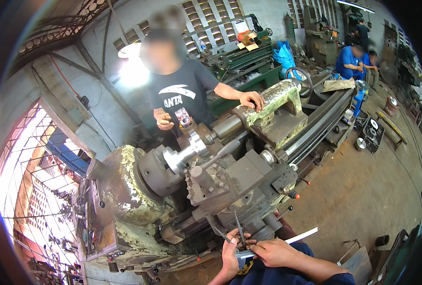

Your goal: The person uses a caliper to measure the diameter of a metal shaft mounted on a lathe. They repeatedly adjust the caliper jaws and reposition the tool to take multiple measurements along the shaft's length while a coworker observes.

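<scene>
At the lower edge, close to my body, both my hands are on a large metal caliper [304,235]. Its long pale bar sticks out to the right past my right hand, and two dark pointed jaws [240,225] rise above my left hand. My left hand [230,255] is closed round the jaw end. The fingers of my right hand [273,252] are closed over the bar beside it, partly hiding the sliding part. Beyond my hands stands a lathe, with a shiny turned workpiece [185,153] between its chuck [156,171] and tailstock [278,111].
The tool post [203,177] and its handle stand between me and the workpiece. Across the lathe, a person [184,88] rests one hand on the tailstock; a phone-like thing [183,118] is by the other. Red- and black-knobbed levers [294,195] jut towards me. Two people sit far right.
</scene>
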### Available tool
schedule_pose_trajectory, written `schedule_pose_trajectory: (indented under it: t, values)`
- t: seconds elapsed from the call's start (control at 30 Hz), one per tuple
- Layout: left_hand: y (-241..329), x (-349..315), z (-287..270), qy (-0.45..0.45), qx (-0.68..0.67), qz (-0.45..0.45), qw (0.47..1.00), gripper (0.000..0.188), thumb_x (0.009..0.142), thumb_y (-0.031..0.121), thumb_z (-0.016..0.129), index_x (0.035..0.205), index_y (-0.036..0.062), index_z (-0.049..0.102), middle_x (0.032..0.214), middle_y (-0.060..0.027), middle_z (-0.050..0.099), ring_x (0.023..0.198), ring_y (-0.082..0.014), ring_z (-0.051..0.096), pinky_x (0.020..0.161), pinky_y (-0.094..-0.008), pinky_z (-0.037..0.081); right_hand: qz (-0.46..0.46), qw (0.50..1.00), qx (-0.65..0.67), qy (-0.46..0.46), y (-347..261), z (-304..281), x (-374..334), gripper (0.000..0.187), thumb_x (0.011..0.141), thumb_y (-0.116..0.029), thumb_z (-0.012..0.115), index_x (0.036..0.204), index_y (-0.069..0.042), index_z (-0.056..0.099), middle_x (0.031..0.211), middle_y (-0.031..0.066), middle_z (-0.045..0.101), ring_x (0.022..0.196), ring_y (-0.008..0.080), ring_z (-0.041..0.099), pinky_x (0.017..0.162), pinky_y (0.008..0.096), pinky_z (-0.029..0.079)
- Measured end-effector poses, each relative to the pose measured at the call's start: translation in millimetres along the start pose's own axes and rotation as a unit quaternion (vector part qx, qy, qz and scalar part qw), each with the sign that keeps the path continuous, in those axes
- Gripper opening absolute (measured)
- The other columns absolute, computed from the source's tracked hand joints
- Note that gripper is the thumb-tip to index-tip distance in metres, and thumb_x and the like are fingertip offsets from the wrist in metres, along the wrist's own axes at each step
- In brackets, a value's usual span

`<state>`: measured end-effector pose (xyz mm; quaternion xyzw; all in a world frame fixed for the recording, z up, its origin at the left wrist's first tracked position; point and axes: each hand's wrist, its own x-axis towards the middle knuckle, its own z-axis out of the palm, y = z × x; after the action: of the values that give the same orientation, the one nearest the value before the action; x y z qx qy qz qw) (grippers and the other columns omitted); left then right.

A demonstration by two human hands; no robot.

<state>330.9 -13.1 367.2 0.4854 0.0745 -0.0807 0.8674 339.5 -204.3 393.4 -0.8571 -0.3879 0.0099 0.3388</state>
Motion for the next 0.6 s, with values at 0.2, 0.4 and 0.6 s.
schedule_pose_trajectory:
  t: [0.2, 0.4, 0.6]
  values:
    - [-14, -12, -12, 0.018, -0.019, 0.022, 0.999, 0.046, 0.096, -0.001, 0.061, 0.139, -0.0030, 0.043, 0.121, -0.0194, 0.062, 0.104, -0.0259, 0.068, 0.088, -0.0357, 0.058, 0.046, 0.998, 0.043, -0.001, 1, 6, -11, 0.029, 0.091, -0.021, 0.070, 0.115, -0.009, 0.064, 0.093, 0.0118, 0.069, 0.086, 0.0336, 0.071, 0.069, 0.0447, 0.058]
    - [-38, -40, -30, 0.084, 0.098, 0.034, 0.991, 0.052, 0.089, -0.007, 0.072, 0.135, -0.0024, 0.049, 0.111, -0.0135, 0.069, 0.101, -0.0153, 0.065, 0.087, -0.0301, 0.055, 0.064, 0.995, 0.079, -0.018, -4, 28, -19, 0.036, 0.089, -0.024, 0.074, 0.120, -0.011, 0.060, 0.096, 0.0139, 0.072, 0.083, 0.0380, 0.072, 0.067, 0.0470, 0.058]
    - [-29, -67, -46, 0.134, 0.080, -0.039, 0.987, 0.050, 0.089, -0.002, 0.074, 0.133, -0.0041, 0.050, 0.101, -0.0112, 0.070, 0.076, -0.0139, 0.067, 0.060, -0.0276, 0.056, 0.063, 0.993, 0.083, -0.051, -21, 49, -21, 0.039, 0.090, -0.027, 0.073, 0.122, -0.011, 0.056, 0.099, 0.0157, 0.073, 0.084, 0.0403, 0.072, 0.066, 0.0484, 0.058]
